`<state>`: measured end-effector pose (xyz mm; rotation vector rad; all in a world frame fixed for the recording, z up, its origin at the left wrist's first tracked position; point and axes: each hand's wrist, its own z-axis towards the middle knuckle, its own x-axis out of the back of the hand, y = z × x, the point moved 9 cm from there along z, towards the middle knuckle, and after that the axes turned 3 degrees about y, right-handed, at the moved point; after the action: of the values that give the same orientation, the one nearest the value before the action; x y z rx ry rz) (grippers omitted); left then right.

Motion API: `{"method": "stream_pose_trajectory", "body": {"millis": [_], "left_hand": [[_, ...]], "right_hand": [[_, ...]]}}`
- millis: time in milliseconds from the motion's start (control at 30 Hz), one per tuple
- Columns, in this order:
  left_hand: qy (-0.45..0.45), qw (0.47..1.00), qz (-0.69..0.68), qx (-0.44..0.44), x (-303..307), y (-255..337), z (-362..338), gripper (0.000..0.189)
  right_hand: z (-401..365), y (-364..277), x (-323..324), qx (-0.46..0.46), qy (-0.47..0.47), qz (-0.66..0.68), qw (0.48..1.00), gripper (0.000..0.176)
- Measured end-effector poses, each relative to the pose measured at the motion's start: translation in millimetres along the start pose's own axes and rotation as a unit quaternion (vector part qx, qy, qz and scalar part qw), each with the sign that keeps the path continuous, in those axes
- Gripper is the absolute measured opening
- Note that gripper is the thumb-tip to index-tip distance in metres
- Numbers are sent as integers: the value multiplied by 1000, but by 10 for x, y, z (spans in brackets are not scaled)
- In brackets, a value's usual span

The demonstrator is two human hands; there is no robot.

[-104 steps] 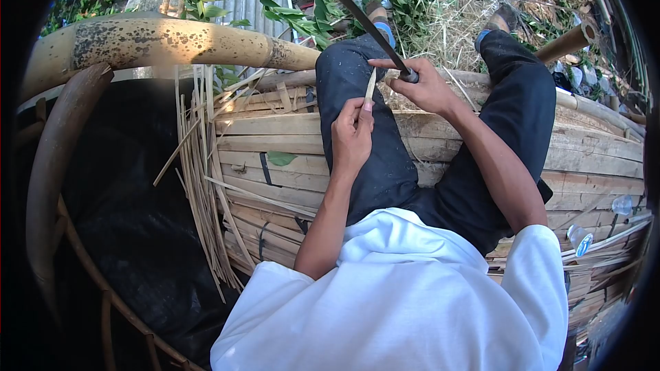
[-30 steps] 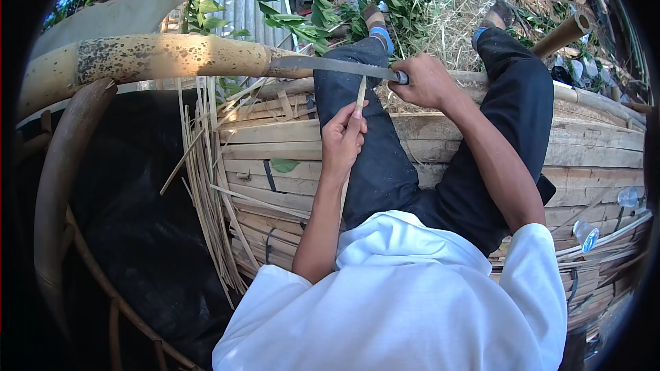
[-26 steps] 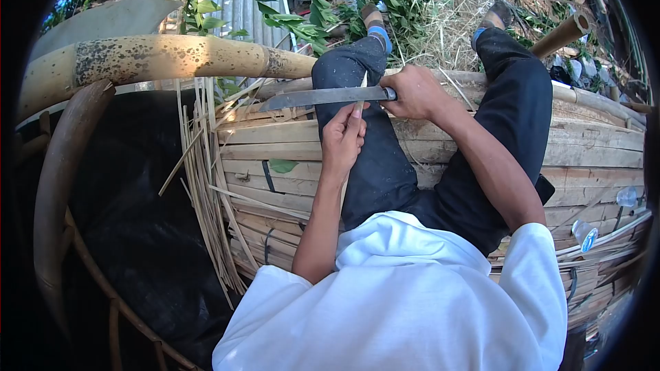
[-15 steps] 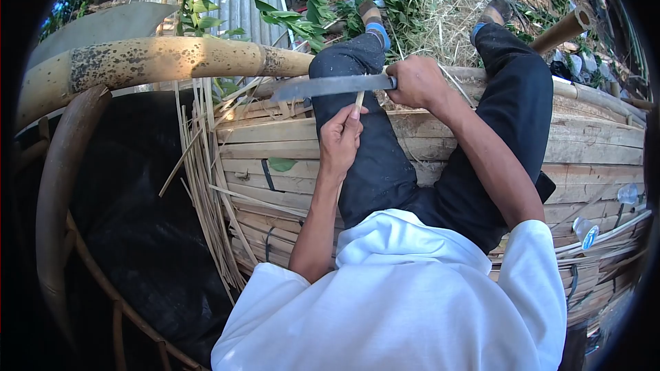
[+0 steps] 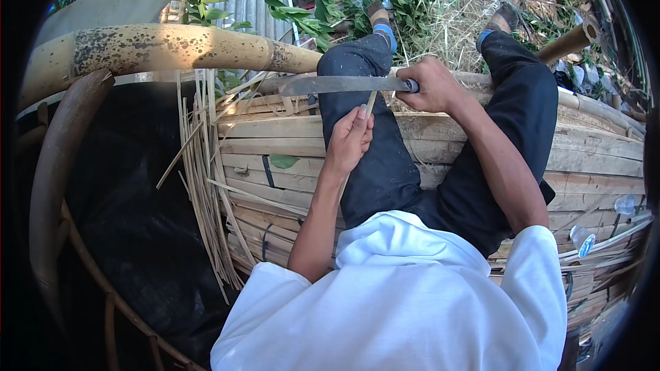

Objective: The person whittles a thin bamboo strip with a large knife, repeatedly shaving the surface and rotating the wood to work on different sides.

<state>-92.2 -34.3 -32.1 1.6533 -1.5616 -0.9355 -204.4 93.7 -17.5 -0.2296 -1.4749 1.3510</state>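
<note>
My right hand (image 5: 432,86) is closed round the dark handle of a machete (image 5: 344,85), whose long grey blade points left above my knee. Pinched upright in my left hand (image 5: 350,139) is a thin bamboo strip (image 5: 372,103), its upper end meeting the blade close to the handle. Part of the strip runs down behind my left hand and forearm. Both hands are over my left trouser leg (image 5: 375,185).
Stacked bamboo slats (image 5: 271,145) lie beneath me. Thin bamboo strips (image 5: 206,199) hang at the left, beside a dark sheet (image 5: 137,199). A thick bamboo pole (image 5: 179,48) crosses the upper left. Plastic cups (image 5: 583,239) sit at the right; leafy branches (image 5: 399,10) lie ahead.
The machete and my right hand have shifted slightly right. My left hand sits a little further right and lower on the strip, and more of the strip shows above my fingers.
</note>
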Motion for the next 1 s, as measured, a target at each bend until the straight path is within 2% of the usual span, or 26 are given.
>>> {"method": "stream_pose_trajectory", "body": {"millis": [33,200,300,367,400,433,467,567,633,700,733,767,833,1000], "left_hand": [[2,1000,16,9,-36,15,-6,34],[-1,999,33,9,-47,-13,-10,37],[-11,999,38,16,-57,-15,-6,38],[-2,999,33,1,-41,-9,7,38],[-27,999,18,-9,-34,-16,8,38],[-52,998,4,-20,-56,28,-7,39],[-63,995,66,-34,-136,40,-80,39],[-4,1000,12,-28,12,-12,-5,39],[1,999,25,-23,16,17,38,39],[3,999,34,-17,-24,13,48,39],[5,999,35,-15,-33,18,48,39],[8,999,37,-12,-31,20,41,39],[6,999,41,-14,-40,32,22,40],[-18,997,51,-46,-84,32,11,40]], "right_hand": [[-3,-120,-1,44,16,-8,999,17],[-30,-196,-57,39,20,-52,998,17],[-3,-188,-43,22,0,-99,995,16],[13,-102,-57,-22,-39,-157,987,20],[40,-20,-48,-24,-39,-157,987,20],[50,386,66,-170,-9,-160,972,23],[-12,777,210,-313,24,-159,936,27],[-26,1188,469,-352,68,-121,925,33],[26,960,489,-290,98,-44,951,30],[23,618,394,-205,72,1,976,27],[16,440,335,-135,74,-17,988,22],[-19,388,272,-136,74,-16,988,22],[-24,13,77,11,27,-61,998,18],[-34,-222,-113,38,8,-87,995,18]]}}
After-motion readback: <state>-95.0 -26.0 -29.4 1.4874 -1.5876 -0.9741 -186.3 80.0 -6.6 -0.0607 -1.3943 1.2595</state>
